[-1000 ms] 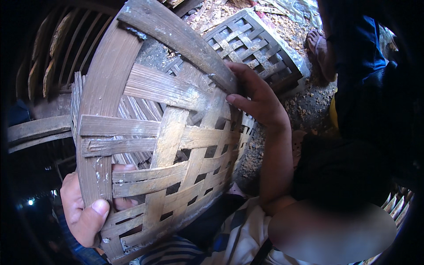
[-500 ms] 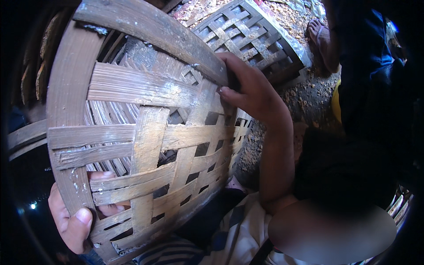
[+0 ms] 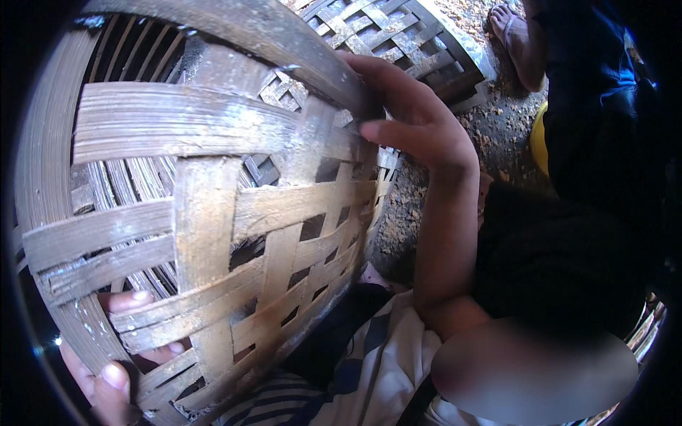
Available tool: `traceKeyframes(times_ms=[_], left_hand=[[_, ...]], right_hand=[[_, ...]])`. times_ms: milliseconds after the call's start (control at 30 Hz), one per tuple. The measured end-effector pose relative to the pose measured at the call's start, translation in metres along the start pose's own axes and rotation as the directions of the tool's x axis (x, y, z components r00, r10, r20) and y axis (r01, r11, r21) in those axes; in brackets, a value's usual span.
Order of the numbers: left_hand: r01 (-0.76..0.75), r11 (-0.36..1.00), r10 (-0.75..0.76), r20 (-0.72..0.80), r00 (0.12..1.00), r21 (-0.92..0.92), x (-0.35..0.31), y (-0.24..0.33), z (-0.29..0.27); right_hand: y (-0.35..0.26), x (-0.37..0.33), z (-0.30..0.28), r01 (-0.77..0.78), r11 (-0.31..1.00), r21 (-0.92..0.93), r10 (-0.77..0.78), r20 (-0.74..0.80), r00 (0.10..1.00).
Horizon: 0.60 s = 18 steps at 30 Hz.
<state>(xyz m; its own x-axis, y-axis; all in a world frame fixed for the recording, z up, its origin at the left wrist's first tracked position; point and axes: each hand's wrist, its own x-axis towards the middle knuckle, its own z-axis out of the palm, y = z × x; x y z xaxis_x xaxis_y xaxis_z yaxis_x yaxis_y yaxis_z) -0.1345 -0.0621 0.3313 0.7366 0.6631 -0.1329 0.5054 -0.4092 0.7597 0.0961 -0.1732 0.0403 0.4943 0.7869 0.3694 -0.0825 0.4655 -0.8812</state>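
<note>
A woven bamboo panel (image 3: pixel 202 227) with a wooden border fills the left and middle of the view, held up on edge and tilted. Its flat strips cross over and under each other, with gaps between. At the lower left, my left hand (image 3: pixel 106 383) is closed round the side border; the thumb lies on the near face, and some fingers show through the gaps. My right hand (image 3: pixel 426 117) grips the far end of the upper border bar, its thumb on the near side. The fingertips behind the bar are hidden.
Another woven bamboo panel (image 3: pixel 398 35) lies on the ground at the top. Beyond my right hand, crumbly bits cover the ground (image 3: pixel 490 142). A sandalled foot (image 3: pixel 522 42) and a yellow rounded object (image 3: pixel 540 142) are at the right. Long slats (image 3: pixel 135 181) show through the gaps.
The panel has shifted left and upward in view and looks larger. My left hand has moved left with it, my right hand slightly up. Both hands keep their hold.
</note>
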Motion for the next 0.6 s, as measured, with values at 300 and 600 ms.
traceKeyframes(times_ms=[300, 600], left_hand=[[-0.097, 0.993, 0.096, 0.012, 0.995, 0.065, 0.015, -0.027, -0.027], [-0.551, 0.752, 0.541, 0.140, 0.829, 0.360, 0.011, -0.052, -0.025]], right_hand=[[0.020, -0.021, -0.008, -0.256, 0.934, -0.249, 0.242, -0.087, 0.966], [0.040, -0.047, -0.016, -0.246, 0.885, -0.394, 0.193, -0.171, 0.966]])
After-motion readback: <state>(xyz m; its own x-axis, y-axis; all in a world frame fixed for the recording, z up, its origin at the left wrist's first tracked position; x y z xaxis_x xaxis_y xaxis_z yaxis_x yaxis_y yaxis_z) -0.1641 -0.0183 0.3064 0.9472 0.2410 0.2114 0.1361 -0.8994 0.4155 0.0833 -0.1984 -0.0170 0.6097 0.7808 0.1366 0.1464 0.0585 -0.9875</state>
